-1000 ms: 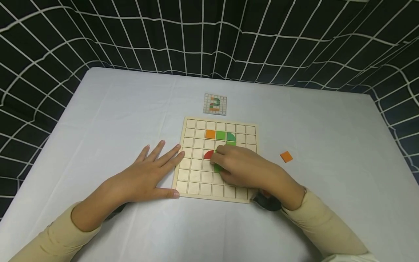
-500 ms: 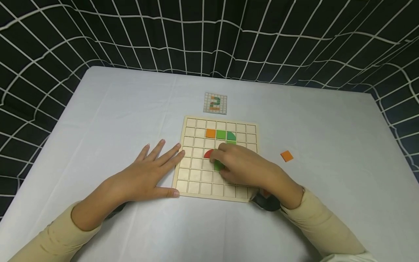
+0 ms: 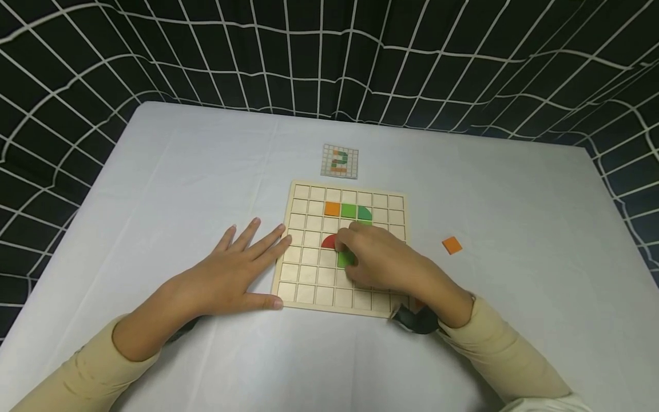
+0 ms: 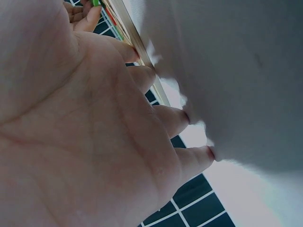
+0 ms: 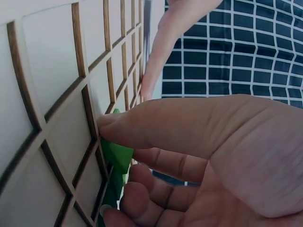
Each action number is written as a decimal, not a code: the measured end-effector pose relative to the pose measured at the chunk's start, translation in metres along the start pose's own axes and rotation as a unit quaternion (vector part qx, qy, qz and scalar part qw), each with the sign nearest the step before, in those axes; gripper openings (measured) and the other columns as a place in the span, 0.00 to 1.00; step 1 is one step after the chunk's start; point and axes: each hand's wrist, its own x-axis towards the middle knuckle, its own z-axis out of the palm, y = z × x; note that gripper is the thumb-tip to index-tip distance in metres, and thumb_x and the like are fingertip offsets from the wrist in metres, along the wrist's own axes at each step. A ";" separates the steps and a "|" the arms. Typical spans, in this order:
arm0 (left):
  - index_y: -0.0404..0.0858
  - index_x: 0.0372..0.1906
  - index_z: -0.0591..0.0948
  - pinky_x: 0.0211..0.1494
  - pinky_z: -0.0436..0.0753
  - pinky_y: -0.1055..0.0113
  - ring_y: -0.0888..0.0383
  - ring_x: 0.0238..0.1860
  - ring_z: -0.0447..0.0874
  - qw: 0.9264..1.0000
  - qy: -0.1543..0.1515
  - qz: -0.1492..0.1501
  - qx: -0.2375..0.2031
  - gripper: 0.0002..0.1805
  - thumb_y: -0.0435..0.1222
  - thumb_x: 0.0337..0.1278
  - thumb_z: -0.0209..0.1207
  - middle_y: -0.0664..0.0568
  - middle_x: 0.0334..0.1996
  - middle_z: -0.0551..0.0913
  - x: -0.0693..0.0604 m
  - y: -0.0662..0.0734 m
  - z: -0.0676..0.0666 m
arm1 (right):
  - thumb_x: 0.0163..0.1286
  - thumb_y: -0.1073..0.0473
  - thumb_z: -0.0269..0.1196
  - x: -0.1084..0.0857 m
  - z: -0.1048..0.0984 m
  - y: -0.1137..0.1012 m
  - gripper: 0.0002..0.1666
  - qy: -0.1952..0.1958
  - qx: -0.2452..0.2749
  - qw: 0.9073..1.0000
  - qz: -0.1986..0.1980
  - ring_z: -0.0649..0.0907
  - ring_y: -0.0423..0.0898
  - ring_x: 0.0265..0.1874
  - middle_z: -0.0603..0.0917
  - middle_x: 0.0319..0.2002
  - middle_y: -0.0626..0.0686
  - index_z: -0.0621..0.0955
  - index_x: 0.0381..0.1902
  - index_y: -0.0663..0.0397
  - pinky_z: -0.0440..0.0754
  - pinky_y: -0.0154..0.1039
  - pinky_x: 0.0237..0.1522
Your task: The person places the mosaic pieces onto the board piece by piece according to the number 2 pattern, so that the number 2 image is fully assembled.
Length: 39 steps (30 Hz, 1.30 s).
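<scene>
A wooden grid board (image 3: 316,294) lies flat on the table. My left hand (image 3: 229,280) is spread palm down at its left edge, fingertips touching the frame and the cloth. My right hand (image 3: 381,257) is over the board's middle, its thumb and index finger pinching a green tile (image 5: 117,153) that looks tilted in the right wrist view. A red quarter-circle tile (image 3: 328,241) lies just left of those fingers. Along the upper row sit an orange square tile (image 3: 332,209), a green square tile (image 3: 348,211) and a teal quarter-circle tile (image 3: 364,213). Other tiles are partly hidden beneath my right hand.
Behind the board lies a small pattern card (image 3: 340,161) showing a coloured figure 2. A loose orange tile (image 3: 452,245) rests to the right. Another orange-red piece shows partly beside my right wrist. A dark gridded curtain (image 3: 329,57) hangs beyond the white table (image 3: 206,154).
My right fingers have shifted slightly, uncovering more of the green tile between thumb and index finger. My left hand stays in place. The whole view has drifted slightly.
</scene>
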 end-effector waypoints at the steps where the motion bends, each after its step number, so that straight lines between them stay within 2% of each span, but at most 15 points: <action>1: 0.45 0.81 0.52 0.70 0.42 0.29 0.34 0.77 0.35 1.000 0.000 0.000 0.000 0.54 0.70 0.58 0.53 0.51 0.81 0.44 0.000 0.000 0.000 | 0.52 0.71 0.66 0.000 0.000 0.000 0.15 0.002 -0.003 1.000 -0.003 0.72 0.45 0.30 0.74 0.29 0.48 0.81 0.39 0.56 0.72 0.38 0.31; 8: 0.45 0.81 0.51 0.70 0.43 0.29 0.34 0.77 0.35 1.000 0.003 0.003 0.003 0.55 0.71 0.58 0.52 0.51 0.81 0.44 0.000 -0.001 0.001 | 0.55 0.69 0.67 -0.003 0.001 0.000 0.12 0.019 -0.029 0.999 -0.019 0.71 0.44 0.29 0.72 0.29 0.46 0.81 0.38 0.55 0.71 0.38 0.31; 11: 0.45 0.81 0.52 0.70 0.43 0.29 0.34 0.77 0.36 1.000 0.003 0.004 0.005 0.54 0.71 0.59 0.52 0.51 0.81 0.44 0.000 -0.001 0.001 | 0.59 0.70 0.64 -0.004 0.000 -0.001 0.09 0.029 -0.012 0.999 -0.026 0.73 0.43 0.28 0.74 0.28 0.45 0.81 0.35 0.52 0.73 0.38 0.31; 14: 0.45 0.81 0.52 0.70 0.43 0.29 0.34 0.77 0.36 1.000 0.002 0.004 0.004 0.54 0.71 0.59 0.52 0.51 0.81 0.44 0.000 -0.001 0.001 | 0.64 0.71 0.62 -0.004 -0.001 0.001 0.10 0.044 0.015 0.998 -0.044 0.74 0.42 0.30 0.76 0.28 0.42 0.81 0.32 0.50 0.76 0.37 0.34; 19: 0.45 0.81 0.52 0.70 0.43 0.29 0.34 0.78 0.35 1.000 0.000 0.002 0.004 0.54 0.71 0.59 0.52 0.52 0.81 0.44 0.000 -0.002 0.001 | 0.66 0.72 0.65 0.000 -0.004 0.001 0.10 0.056 0.044 0.995 -0.070 0.76 0.42 0.32 0.80 0.29 0.43 0.83 0.32 0.51 0.78 0.38 0.38; 27: 0.45 0.81 0.52 0.70 0.43 0.29 0.34 0.78 0.36 1.000 0.000 0.001 0.006 0.55 0.71 0.58 0.53 0.52 0.81 0.44 0.001 -0.002 0.001 | 0.68 0.71 0.64 0.008 -0.004 -0.002 0.08 0.052 0.079 0.994 -0.051 0.78 0.42 0.34 0.85 0.36 0.43 0.84 0.34 0.53 0.79 0.38 0.39; 31: 0.45 0.81 0.52 0.70 0.43 0.29 0.34 0.78 0.36 1.000 -0.001 0.001 0.004 0.55 0.71 0.58 0.52 0.52 0.81 0.44 0.000 -0.002 0.001 | 0.66 0.71 0.63 0.013 -0.001 -0.005 0.08 0.046 0.086 0.994 -0.045 0.77 0.43 0.31 0.82 0.30 0.44 0.83 0.33 0.53 0.78 0.38 0.35; 36: 0.45 0.81 0.52 0.70 0.42 0.29 0.35 0.78 0.35 1.000 0.001 0.002 0.002 0.55 0.72 0.58 0.51 0.52 0.81 0.44 0.000 -0.001 0.001 | 0.63 0.71 0.64 0.015 0.002 -0.011 0.08 0.030 0.077 0.996 -0.044 0.75 0.43 0.30 0.77 0.27 0.44 0.81 0.33 0.52 0.76 0.37 0.33; 39: 0.46 0.81 0.51 0.71 0.42 0.30 0.35 0.78 0.35 1.000 0.002 0.002 0.006 0.55 0.72 0.58 0.51 0.52 0.81 0.43 0.000 -0.002 0.002 | 0.61 0.72 0.65 0.015 0.006 -0.012 0.09 0.045 0.052 0.996 -0.052 0.76 0.42 0.30 0.79 0.29 0.44 0.82 0.35 0.53 0.77 0.36 0.35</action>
